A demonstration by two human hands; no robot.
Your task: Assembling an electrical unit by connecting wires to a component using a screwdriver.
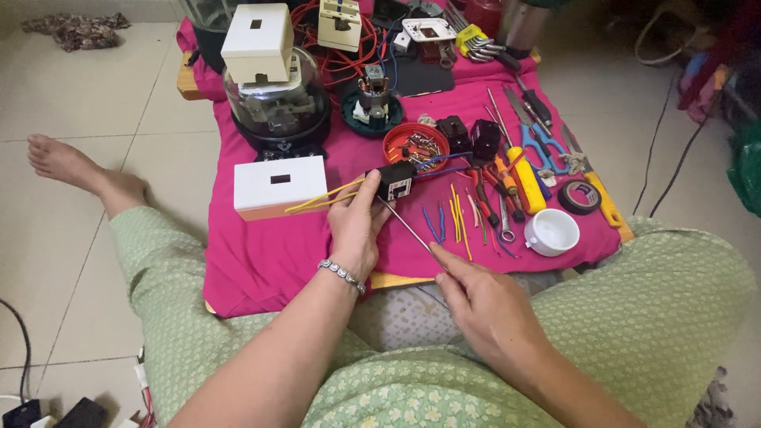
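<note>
My left hand [354,227] grips a small black relay-like block [395,181] with yellow wires [325,198] trailing left and blue-purple wires going right. My right hand [483,301] holds a thin metal screwdriver shaft [404,224], its tip touching the underside of the black block. Both hands hover over the front of a magenta cloth [269,261] on a low wooden board. A bracelet circles my left wrist.
A white box [277,186] lies left of the block. Behind stand a glass-domed meter [277,107], a red dish of screws [416,145], pliers, scissors [543,143], a tape roll [579,196], a white cup [552,231], cut wire pieces [456,218].
</note>
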